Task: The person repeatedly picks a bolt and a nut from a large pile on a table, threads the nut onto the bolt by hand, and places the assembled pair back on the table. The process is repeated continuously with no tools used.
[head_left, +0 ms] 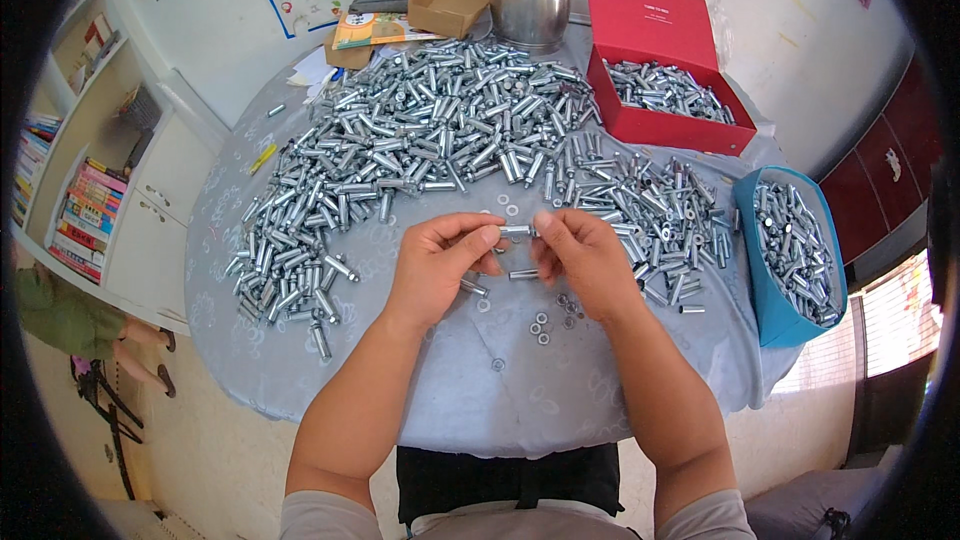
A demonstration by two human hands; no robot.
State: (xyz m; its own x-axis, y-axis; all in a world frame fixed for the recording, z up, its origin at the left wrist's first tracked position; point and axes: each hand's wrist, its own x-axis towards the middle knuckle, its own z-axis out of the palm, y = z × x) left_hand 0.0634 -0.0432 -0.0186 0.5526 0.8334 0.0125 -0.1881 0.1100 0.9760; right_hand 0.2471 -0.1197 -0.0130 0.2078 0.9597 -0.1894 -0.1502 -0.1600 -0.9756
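Note:
Over the near middle of the table, my left hand [436,265] and my right hand [590,258] hold a silver expansion bolt [515,231] level between them. The thumb and fingers of each are closed on one end of it. Just beneath, a loose metal sleeve [524,275] lies on the grey tablecloth. Several hex nuts [541,328] are scattered below my right hand, and a few washers [512,210] show beyond my fingers. A large heap of expansion bolts [430,120] spreads across the far and left side. To the right of my hands is another pile of bolts and sleeves [650,205].
An open red box [670,128] full of bolts stands at the far right. Nearer, a teal bin [775,310] holds more. A metal canister [532,0] and a cardboard box [448,2] are at the back. Another person [65,315] is at the left, by the shelves.

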